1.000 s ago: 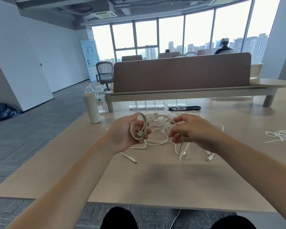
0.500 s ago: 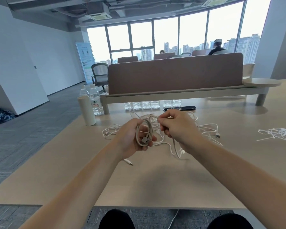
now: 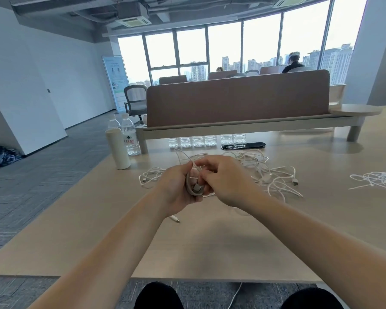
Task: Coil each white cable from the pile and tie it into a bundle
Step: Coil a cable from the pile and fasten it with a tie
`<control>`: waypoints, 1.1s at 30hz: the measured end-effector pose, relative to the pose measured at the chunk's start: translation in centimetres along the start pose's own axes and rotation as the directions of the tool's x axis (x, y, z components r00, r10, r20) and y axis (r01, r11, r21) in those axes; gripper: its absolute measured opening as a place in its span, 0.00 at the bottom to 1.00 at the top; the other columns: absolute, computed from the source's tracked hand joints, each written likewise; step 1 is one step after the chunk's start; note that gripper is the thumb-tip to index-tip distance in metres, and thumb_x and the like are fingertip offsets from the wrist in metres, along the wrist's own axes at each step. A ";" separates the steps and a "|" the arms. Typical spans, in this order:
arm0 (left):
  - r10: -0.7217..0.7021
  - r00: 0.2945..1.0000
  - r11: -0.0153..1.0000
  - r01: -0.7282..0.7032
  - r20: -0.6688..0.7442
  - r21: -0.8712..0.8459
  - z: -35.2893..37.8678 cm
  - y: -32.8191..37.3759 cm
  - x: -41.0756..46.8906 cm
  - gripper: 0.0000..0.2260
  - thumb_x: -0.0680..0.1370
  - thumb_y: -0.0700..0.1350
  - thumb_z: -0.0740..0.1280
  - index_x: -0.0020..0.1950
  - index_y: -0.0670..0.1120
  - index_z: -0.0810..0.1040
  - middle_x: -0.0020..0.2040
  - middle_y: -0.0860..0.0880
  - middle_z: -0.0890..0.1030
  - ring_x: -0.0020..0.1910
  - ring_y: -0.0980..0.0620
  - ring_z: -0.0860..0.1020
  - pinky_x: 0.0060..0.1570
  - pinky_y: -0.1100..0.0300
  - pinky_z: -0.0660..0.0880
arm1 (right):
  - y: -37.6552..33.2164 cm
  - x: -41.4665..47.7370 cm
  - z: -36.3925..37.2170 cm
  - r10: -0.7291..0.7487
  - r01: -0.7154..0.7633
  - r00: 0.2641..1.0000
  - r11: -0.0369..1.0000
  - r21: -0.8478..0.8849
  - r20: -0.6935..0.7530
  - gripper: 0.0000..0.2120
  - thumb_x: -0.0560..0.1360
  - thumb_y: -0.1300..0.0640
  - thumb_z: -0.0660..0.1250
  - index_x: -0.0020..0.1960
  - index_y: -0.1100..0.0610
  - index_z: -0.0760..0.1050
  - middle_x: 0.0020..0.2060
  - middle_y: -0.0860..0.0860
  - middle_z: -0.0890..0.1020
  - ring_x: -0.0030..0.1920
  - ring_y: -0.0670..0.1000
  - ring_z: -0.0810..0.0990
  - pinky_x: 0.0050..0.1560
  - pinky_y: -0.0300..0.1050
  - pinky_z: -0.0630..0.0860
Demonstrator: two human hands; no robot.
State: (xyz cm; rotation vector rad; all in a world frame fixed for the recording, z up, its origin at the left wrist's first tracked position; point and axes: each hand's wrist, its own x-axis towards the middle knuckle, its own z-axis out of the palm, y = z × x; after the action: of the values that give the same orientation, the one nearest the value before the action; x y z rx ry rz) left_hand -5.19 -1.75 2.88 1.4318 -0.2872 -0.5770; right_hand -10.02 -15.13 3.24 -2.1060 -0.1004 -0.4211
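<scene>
Above the pale wooden counter [image 3: 120, 230], the left hand [image 3: 176, 188] has its grip clasped around a small coil of white cable [image 3: 193, 188]. The right hand [image 3: 223, 179] pinches a strand at the coil's top, with the loose pile of tangled white cables [image 3: 265, 172] lying just behind.

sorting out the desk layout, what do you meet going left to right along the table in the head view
white opaque bottle → clear water bottle → left hand holding the coiled cable → right hand → loose cable pile → separate small tangle of white ties
</scene>
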 end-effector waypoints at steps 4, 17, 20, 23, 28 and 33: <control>0.003 1.000 1.000 -0.004 -0.010 -0.031 0.4 0.1 0.0 0.31 0.86 0.51 0.47 0.31 0.41 0.78 0.26 0.44 0.74 0.26 0.48 0.74 0.34 0.55 0.64 | 0.3 -0.2 0.1 -0.018 0.017 0.999 1.000 -0.026 -0.032 0.06 0.78 0.57 0.68 0.43 0.48 0.76 0.36 0.49 0.83 0.33 0.52 0.83 0.44 0.57 0.82; 0.114 0.981 0.984 -0.090 -0.156 0.154 0.4 0.2 0.2 0.23 0.85 0.55 0.58 0.53 0.34 0.75 0.36 0.39 0.76 0.28 0.47 0.75 0.37 0.55 0.73 | -0.3 -1.4 0.4 0.026 -0.012 0.993 0.993 -0.121 0.116 0.11 0.80 0.55 0.65 0.41 0.46 0.78 0.29 0.45 0.80 0.30 0.41 0.77 0.34 0.39 0.73; 0.127 0.965 0.986 -0.097 -0.230 0.136 -0.4 0.4 0.4 0.25 0.85 0.55 0.56 0.54 0.32 0.77 0.37 0.38 0.78 0.30 0.45 0.75 0.36 0.55 0.70 | 0.2 -1.9 0.2 0.058 -0.010 0.976 0.976 -0.219 0.212 0.07 0.80 0.58 0.64 0.48 0.51 0.80 0.35 0.47 0.84 0.39 0.46 0.82 0.45 0.45 0.78; 0.138 0.945 0.989 -0.117 -0.296 0.088 -1.1 0.8 0.3 0.24 0.85 0.55 0.57 0.54 0.33 0.77 0.39 0.38 0.83 0.32 0.45 0.76 0.34 0.55 0.69 | 1.2 -2.0 -0.2 0.122 -0.032 0.966 0.930 -0.367 0.226 0.04 0.80 0.56 0.63 0.51 0.52 0.77 0.36 0.46 0.85 0.43 0.48 0.82 0.50 0.47 0.78; 0.132 0.937 0.991 -0.121 -0.323 0.054 -1.8 1.3 -0.2 0.21 0.85 0.54 0.57 0.50 0.37 0.77 0.42 0.38 0.81 0.33 0.46 0.77 0.34 0.56 0.70 | 1.7 -2.2 -1.3 0.246 -0.090 0.910 0.902 -0.422 0.333 0.07 0.81 0.57 0.63 0.48 0.57 0.79 0.36 0.51 0.85 0.32 0.48 0.81 0.40 0.41 0.77; 0.114 0.956 0.992 -0.097 -0.269 0.075 -2.2 0.7 0.1 0.24 0.85 0.55 0.57 0.55 0.33 0.78 0.44 0.37 0.81 0.33 0.46 0.78 0.34 0.56 0.71 | 2.2 -0.9 -1.7 0.241 -0.191 0.967 0.902 -0.388 0.083 0.11 0.77 0.59 0.69 0.36 0.58 0.80 0.32 0.53 0.81 0.33 0.50 0.76 0.41 0.46 0.76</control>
State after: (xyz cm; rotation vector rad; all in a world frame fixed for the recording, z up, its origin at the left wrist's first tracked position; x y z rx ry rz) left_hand -3.83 0.05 3.23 1.5253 -0.1610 -0.2800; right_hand -10.85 -17.64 2.03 -2.4919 0.1533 -0.1773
